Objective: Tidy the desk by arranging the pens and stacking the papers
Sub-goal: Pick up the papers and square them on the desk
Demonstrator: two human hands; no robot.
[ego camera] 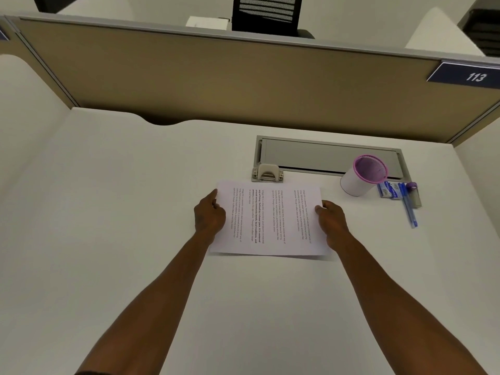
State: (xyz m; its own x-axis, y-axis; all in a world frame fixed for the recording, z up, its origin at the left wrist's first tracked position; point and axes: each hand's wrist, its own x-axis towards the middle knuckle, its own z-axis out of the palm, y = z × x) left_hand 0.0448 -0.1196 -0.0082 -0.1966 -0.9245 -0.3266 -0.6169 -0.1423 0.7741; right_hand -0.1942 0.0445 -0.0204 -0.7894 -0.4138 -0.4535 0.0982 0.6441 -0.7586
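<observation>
While both hands pinch its short edges, the papers (270,219) lie flat on the smooth white desk (135,212), near the middle and slightly toward the far side. They look like thin white printed sheets, rectangular, with the long axis running left to right and the lines of text turned sideways, running away from the person. The left hand (209,215) grips the left edge, thumb on top; the right hand (330,219) grips the right edge the same way. Just beyond the far edge sits a small beige hole punch (267,173) with a metal base, against a grey flap (327,156) set into the desk. To the right stands a round pen holder (362,174), white-walled with a pink rim and mesh inside, tilted. Beside it lie blue pens (408,204), pointing roughly toward the person, on a clear ruler-like strip, next to a small blue-and-white packet (388,190). A tan fabric partition (216,77) backs the desk.
</observation>
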